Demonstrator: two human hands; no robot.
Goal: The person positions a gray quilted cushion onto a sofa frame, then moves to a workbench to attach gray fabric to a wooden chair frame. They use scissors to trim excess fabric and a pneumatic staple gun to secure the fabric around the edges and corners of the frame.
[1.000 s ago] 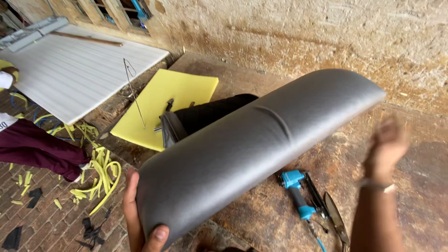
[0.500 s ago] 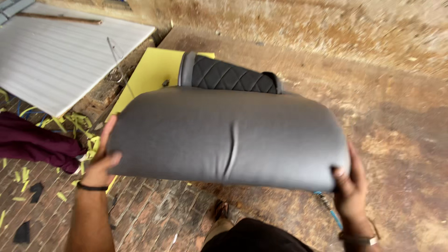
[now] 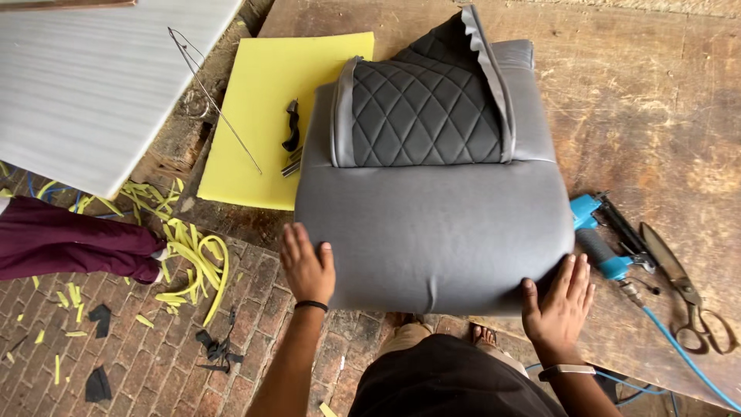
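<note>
Left hand lies flat, fingers spread, against the near left corner of the grey cushion. Right hand presses open-palmed on its near right corner. Cushion rests on the wooden bench, beside a yellow foam sheet and a blue staple gun.

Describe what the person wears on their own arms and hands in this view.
Both forearms are bare, with no sleeves or gloves in view. The left hand has a thin black band round the wrist. The right hand has a pale, light-coloured band or bracelet at the wrist. No rings can be made out.
</note>
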